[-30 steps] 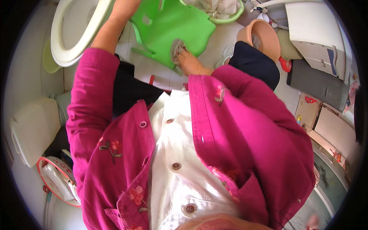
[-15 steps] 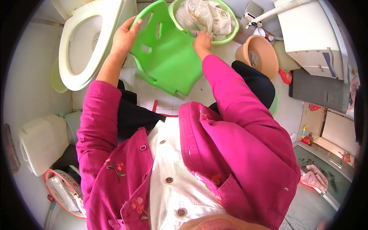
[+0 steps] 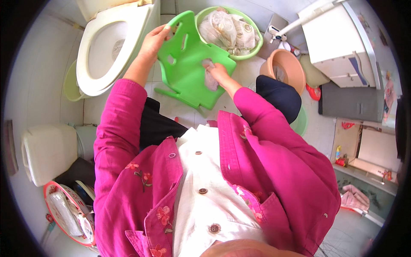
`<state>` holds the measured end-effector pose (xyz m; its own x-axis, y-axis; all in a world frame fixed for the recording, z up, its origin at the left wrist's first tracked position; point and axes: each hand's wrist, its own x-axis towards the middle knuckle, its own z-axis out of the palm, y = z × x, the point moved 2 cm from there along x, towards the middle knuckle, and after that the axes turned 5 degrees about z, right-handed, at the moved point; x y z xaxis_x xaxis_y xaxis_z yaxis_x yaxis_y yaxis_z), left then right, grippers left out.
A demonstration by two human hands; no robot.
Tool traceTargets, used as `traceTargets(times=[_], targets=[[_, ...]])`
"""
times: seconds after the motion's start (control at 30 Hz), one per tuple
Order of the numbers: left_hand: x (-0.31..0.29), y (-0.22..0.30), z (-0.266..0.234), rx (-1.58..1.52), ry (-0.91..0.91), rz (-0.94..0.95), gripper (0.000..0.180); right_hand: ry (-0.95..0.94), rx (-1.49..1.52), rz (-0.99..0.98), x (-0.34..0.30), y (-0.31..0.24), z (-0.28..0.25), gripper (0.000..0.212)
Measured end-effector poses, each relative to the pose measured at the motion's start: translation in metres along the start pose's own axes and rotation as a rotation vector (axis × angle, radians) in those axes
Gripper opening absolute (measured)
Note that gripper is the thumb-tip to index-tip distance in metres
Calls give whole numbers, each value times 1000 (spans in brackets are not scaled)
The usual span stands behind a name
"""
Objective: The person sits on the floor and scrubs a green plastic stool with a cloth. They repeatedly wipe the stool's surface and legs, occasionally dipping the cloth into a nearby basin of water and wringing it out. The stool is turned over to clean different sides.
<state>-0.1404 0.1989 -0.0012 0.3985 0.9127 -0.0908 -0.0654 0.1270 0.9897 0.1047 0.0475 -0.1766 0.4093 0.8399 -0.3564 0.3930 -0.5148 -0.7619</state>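
A small green plastic chair (image 3: pixel 188 73) is tipped over in front of me, its seat facing up at me. My left hand (image 3: pixel 155 39) grips the chair's backrest edge at the top left. My right hand (image 3: pixel 218 73) presses a greyish cloth (image 3: pixel 209 79) against the chair's seat surface. Both arms wear bright pink sleeves.
A white toilet (image 3: pixel 109 47) stands at upper left. A green basin (image 3: pixel 252 50) holding pale laundry sits behind the chair, an orange basin (image 3: pixel 287 66) to its right. A white appliance (image 3: pixel 338 43) is at upper right, a white canister (image 3: pixel 47 152) at left.
The chair has come back nearer me and tilted. My right hand left the laundry basin and now presses the cloth on the seat. My left hand still holds the backrest.
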Motion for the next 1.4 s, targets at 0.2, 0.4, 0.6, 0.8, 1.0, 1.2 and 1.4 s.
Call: traceTargets(times=[0.2,0.4,0.6,0.8,1.0,1.2,1.4], targets=[[-42,23,62,-58,-100,125,47,-176,950,-15,-37,-142,-81,50],[-100,35,149,287,-39,376,49,-111,474,-67,-89,-206,-154,41],[-129,1,184,-26,-336,385,46,59,387,107,-69,-150,-207,19],[-58,-91,111,2,87,-11,30,250,479,91,-71,-122,-264,19],[-57,-86,94,-19,218,-33,26,290,755,138,-75,-113,-262,19],[-75,-71,123,174,-35,114,29,267,872,146,-81,-127,-239,20],[-69,-40,156,97,-215,297,30,301,909,133,-120,-114,-239,26]])
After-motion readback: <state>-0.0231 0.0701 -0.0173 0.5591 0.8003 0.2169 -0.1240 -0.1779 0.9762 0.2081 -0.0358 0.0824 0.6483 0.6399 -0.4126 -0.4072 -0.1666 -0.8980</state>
